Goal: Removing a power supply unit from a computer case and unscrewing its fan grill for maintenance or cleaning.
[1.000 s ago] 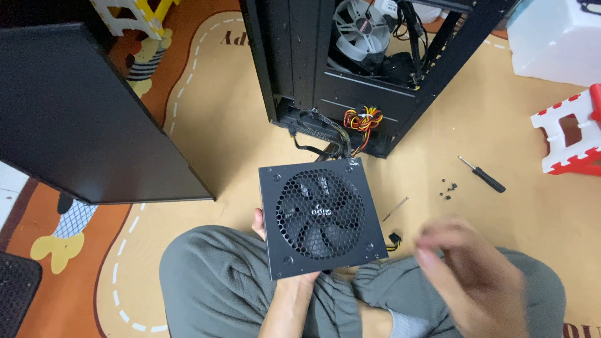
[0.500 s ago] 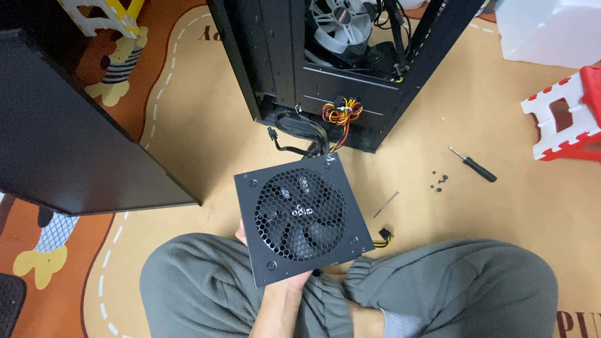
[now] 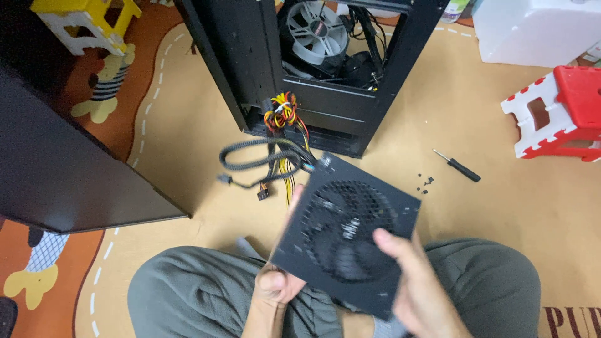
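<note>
Held item: black square metal power supply unit with a round fan grille point(image 3: 347, 235), tilted, fan face up toward the camera, held over the person's lap above the grey trousers point(image 3: 194, 291).
Left hand point(image 3: 278, 275): under the lower left corner of the unit; thumb curled against the bottom edge, fingertips showing along the left edge; closed on the unit.
Right hand point(image 3: 416, 291): blurred; thumb laid on the fan face near the lower right edge, the other fingers beyond the right side of the unit; it clasps the unit.
Cables: bundle of black sleeved and yellow-red wires point(image 3: 275, 153) runs from the unit's upper left corner across the floor to the foot of the case; a small black plug lies on the mat just left of the unit.
Case: tall black open-sided computer case point(image 3: 263, 62) lies on the tan play mat point(image 3: 188, 144) beyond the unit; grey round fan point(image 3: 316, 31) visible inside.
Side panel: large flat black panel point(image 3: 69, 169) at the left edge of the mat.
Tool: small black-handled screwdriver point(image 3: 458, 166) on the mat right of the unit, a few tiny dark screws point(image 3: 426, 184) just beside it.
Right edge of the mat: red and white plastic stool point(image 3: 557, 112); white foam block point(image 3: 538, 28) at the upper right corner.
Upper left corner: yellow and white plastic stool point(image 3: 84, 19).
</note>
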